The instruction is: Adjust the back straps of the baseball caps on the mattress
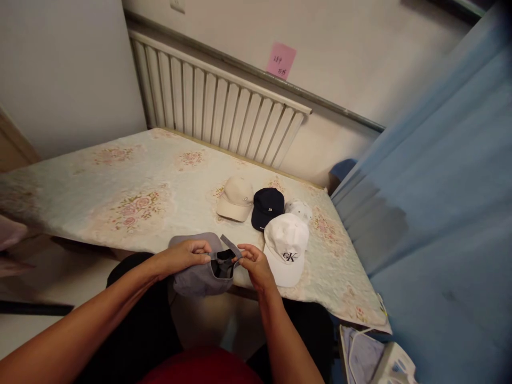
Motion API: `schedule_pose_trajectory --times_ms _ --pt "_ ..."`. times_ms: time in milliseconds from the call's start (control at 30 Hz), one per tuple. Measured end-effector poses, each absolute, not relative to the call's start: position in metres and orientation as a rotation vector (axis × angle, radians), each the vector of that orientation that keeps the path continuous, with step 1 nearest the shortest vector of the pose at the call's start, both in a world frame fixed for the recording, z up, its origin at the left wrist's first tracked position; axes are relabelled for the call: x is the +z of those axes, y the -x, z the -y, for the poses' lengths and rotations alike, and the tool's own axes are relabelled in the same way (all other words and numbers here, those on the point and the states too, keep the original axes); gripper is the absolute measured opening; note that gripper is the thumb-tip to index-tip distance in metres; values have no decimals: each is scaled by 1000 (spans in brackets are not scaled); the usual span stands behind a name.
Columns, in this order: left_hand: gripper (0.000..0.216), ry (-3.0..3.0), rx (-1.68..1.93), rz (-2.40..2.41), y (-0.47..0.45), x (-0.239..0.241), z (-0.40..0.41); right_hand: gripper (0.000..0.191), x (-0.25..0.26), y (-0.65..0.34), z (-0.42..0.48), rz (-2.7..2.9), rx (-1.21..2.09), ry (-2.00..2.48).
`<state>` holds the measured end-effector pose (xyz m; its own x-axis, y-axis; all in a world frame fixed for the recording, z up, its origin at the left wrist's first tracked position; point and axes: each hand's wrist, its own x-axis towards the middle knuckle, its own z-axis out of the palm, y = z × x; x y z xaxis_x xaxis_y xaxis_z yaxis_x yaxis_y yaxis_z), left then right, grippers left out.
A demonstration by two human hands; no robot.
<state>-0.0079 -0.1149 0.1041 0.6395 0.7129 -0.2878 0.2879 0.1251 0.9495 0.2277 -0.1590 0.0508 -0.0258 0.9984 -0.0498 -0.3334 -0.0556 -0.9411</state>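
Note:
A grey baseball cap point(196, 280) is held between both hands at the front edge of the bed, its back opening and strap facing up to the right. My left hand point(186, 257) pinches the cap fabric beside the opening. With its fingertips, my right hand point(256, 264) grips the loose end of the adjustment strap on the other side. To the right of the hands lies a white cap point(286, 240) with black letters. Behind it sit a beige cap point(236, 198), a navy cap point(269, 207) and another pale cap point(299, 209), partly covered by the white one.
The caps lie on a flowered cover point(176, 192). A radiator point(216, 101) runs along the wall behind, below a pink note point(281, 60). A blue curtain point(432, 176) hangs at the right. A white device with a cable point(394, 365) stands at the lower right.

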Motion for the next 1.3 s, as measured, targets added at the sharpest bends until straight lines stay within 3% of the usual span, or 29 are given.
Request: schedule_pose_trajectory --times_ms 400,667,1100,1300 --pt "23 -1487 474 -918 -5 112 122 33 86 -219 163 1054 1388 939" --pt "21 -1512 520 -903 -10 120 127 13 108 -212 164 1119 1361 1073" --pt "33 -1794 504 -966 -13 102 124 11 102 -187 163 1096 1368 1180" --pt "25 -1786 488 -1003 -17 104 128 12 95 -184 161 1042 1423 1134"
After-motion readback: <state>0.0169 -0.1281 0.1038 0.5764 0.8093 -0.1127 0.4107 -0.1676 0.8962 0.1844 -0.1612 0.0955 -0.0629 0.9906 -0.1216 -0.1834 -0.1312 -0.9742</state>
